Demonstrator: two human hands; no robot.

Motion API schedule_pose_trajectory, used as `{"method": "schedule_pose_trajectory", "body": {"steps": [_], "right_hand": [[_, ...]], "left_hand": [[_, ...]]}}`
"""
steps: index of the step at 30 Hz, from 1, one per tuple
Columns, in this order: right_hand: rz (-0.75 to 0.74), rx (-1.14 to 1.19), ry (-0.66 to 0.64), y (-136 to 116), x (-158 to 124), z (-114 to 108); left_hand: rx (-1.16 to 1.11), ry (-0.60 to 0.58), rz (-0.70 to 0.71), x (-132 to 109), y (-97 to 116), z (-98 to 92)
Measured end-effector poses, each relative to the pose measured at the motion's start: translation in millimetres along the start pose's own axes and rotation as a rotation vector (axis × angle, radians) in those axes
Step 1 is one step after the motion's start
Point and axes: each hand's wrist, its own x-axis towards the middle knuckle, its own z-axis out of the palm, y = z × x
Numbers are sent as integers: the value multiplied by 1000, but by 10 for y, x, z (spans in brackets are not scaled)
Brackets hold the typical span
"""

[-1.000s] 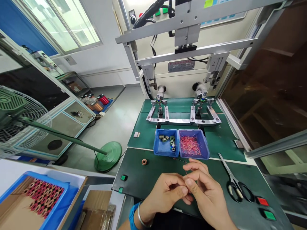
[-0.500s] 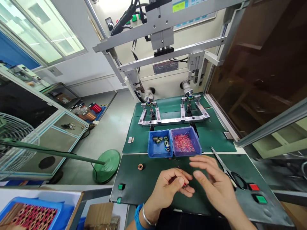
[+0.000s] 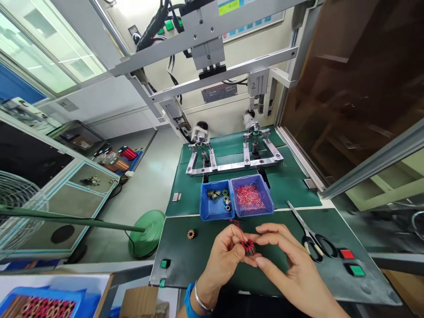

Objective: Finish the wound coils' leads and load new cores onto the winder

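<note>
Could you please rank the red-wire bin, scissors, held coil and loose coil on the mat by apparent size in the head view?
1. red-wire bin
2. scissors, longer but far slimmer
3. held coil, then loose coil: the held one looks bigger, but it is nearer the camera, so unsure.

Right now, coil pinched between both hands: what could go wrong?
1. The coil is held only by fingertips of the left hand and right hand; it could slip onto the mat.
2. Its thin wire tail sticks up loose and might snag or kink.
3. The scissors lie close beside the right hand; a careless reach could catch them.
</note>
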Motion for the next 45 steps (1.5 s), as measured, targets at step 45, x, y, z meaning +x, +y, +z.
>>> {"method": "schedule_pose_trajectory", "body": {"steps": [45], "right_hand": [[-455,-260,186,-34,91,8]], "left_hand": [[-178,195,-80,-155,14,228]]}}
